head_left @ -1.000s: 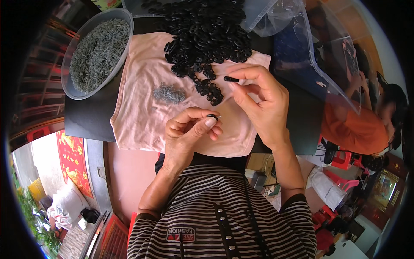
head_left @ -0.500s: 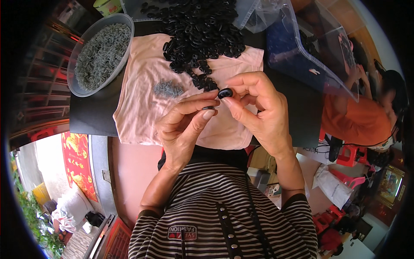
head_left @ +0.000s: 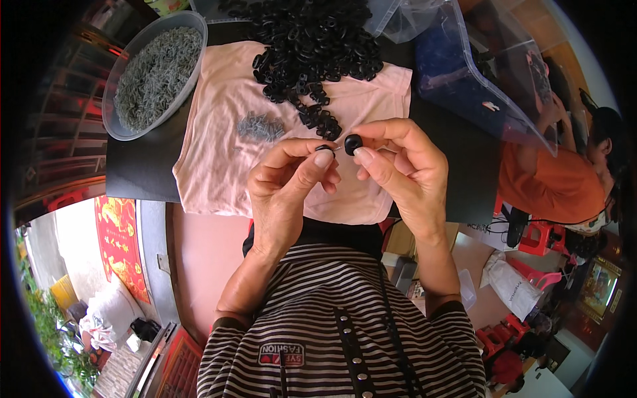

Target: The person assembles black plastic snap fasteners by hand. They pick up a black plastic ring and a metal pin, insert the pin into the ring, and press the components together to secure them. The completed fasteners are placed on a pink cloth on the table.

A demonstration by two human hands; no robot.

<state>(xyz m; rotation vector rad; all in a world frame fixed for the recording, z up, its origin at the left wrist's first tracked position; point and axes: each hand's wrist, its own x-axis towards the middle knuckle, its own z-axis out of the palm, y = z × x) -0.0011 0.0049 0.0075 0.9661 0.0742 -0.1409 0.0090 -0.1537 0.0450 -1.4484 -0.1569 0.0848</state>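
Your left fingers pinch a dark piece, its thin spring pointing right, just beside the rounded black piece your right fingers grip.

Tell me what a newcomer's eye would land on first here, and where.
Probably the big heap of black pieces at top centre, spilling onto a pink cloth. Next, the clear bowl at upper left, filled with small grey pieces. Mid-picture, the left hand pinches a small black part close to a rounded black part in the right hand.
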